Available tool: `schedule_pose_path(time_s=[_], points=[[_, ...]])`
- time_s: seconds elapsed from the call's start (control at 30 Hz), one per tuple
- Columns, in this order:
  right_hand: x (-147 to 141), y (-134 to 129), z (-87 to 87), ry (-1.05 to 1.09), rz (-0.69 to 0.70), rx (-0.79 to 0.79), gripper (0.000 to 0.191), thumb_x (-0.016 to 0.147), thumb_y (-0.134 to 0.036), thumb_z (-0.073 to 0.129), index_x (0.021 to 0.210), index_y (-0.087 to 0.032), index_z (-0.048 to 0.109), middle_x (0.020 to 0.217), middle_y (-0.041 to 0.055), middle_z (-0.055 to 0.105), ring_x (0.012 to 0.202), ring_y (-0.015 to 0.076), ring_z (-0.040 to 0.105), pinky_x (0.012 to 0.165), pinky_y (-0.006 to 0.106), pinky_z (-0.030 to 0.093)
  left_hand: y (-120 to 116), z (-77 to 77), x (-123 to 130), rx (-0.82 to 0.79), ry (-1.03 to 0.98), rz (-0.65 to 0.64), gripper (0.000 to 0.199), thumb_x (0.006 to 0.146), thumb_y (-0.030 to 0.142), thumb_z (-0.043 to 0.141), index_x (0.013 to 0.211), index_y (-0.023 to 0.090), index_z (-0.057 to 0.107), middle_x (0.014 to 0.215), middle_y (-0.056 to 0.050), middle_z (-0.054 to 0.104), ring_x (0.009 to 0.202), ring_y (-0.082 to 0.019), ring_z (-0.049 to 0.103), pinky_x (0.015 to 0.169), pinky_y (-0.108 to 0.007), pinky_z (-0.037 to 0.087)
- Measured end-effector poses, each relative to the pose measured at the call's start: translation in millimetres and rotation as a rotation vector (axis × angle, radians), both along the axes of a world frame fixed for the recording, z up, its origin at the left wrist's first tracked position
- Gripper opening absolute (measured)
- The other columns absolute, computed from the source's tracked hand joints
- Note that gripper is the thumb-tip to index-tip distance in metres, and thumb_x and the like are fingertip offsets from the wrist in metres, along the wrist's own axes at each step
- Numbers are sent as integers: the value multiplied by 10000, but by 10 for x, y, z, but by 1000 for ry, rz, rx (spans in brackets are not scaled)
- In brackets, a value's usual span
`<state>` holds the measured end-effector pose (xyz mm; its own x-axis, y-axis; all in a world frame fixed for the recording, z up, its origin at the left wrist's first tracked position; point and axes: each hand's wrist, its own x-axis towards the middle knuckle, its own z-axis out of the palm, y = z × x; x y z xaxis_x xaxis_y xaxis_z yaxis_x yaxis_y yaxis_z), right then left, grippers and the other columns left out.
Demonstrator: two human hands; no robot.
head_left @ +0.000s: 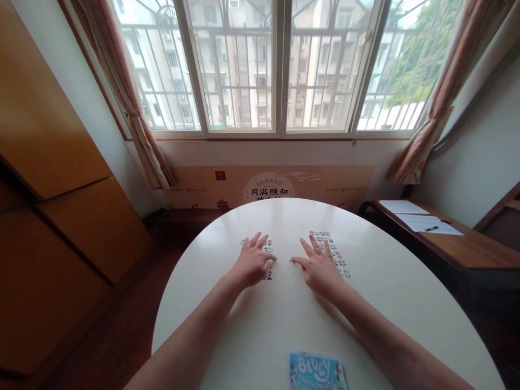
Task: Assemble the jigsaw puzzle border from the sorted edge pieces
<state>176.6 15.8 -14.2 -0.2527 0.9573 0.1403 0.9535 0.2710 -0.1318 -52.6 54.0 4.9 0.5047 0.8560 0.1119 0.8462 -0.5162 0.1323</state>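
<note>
Head view: one white table (244, 346), one Bluey pack (317, 372) at near edge, two puzzle-piece clusters (335, 253) mid-table, pieces too small to count; left hand (252, 262), right hand (319, 265) well apart, open, fingers spread over one cluster each, each thumb touching a small piece (291, 260)

You are in what looks like a room of a home: patterned curtains (143, 142) frame a wide window (280, 81), residential blocks (242, 59) stand outside (beyond metal bars (239, 86)), and wooden cabinets (52, 271), a reddish-brown floor (122, 330) and a wooden side table (481, 250) surround your round white table (252, 341).
</note>
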Motion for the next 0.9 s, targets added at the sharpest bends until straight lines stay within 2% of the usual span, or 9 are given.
schedule_pose_path(time_s=[0.2, 0.4, 0.57, 0.73, 0.9], points=[[27, -24, 10, 13, 3, -11, 384, 931, -218, 492, 1239, -314, 700, 1642, 59, 254, 1540, 348, 46, 1192, 609, -71, 57, 70, -87, 23, -43, 76, 401, 887, 188, 487, 1134, 348, 760, 1618, -21, 326, 1519, -331, 169, 1205, -603, 129], [13, -31, 32, 15, 15, -13, 374, 937, -225, 484, 1226, -306, 707, 1638, 69, 262, 1540, 349, 46, 1192, 607, -73, 6, 48, -21, 15, -11, 42, 379, 869, 183, 520, 1075, 366, 780, 1599, -9, 365, 1509, -332, 205, 1197, -619, 143], [20, -32, 22, 20, 18, -12, 357, 941, -243, 489, 1212, -305, 713, 1636, 72, 269, 1539, 348, 57, 1193, 608, -63, 29, 41, -46, 20, 6, 73, 395, 854, 145, 520, 1037, 371, 787, 1581, 20, 397, 1503, -320, 227, 1197, -616, 159], [32, -36, 9, 23, 21, 6, 353, 943, -239, 488, 1205, -301, 717, 1630, 71, 284, 1536, 355, 81, 1196, 608, -58, 100, 12, -121, 76, -22, 89, 394, 844, 109, 484, 978, 302, 800, 1564, -34, 425, 1483, -325, 282, 1191, -602, 212], [36, -31, -3, 24, 21, 1, 353, 945, -230, 490, 1206, -299, 718, 1628, 70, 290, 1536, 356, 81, 1193, 619, -44, 108, -26, -115, 134, -38, 110, 423, 814, 80, 498, 1055, 270, 789, 1531, -60, 471, 1435, -330, 367, 1178, -585, 270]])
